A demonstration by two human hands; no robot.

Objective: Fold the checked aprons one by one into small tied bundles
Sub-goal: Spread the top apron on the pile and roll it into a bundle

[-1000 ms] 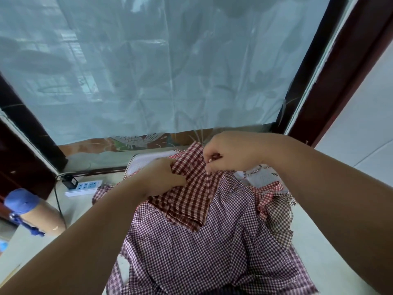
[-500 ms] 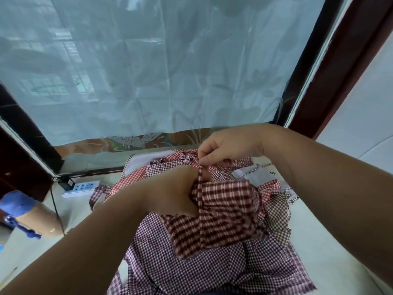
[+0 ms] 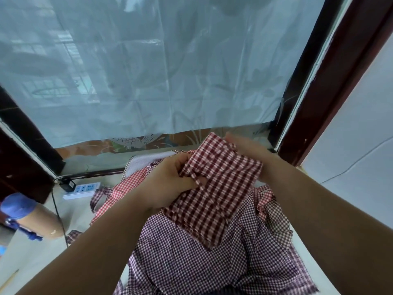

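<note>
The left hand pinches the red apron, folded but seemingly untied. Fingers of the right hand are hidden behind it. The other aprons lie loose beneath, still to do.

Cloth, matt, puckered weave: folded apron. Finer-checked cloth, matt, softly creased: purple apron. Translucent plastic film, creased, faint sheen: window sheet. Smooth white plastic: power strip. Glossy dark-red paint, chipped: window frame.
</note>
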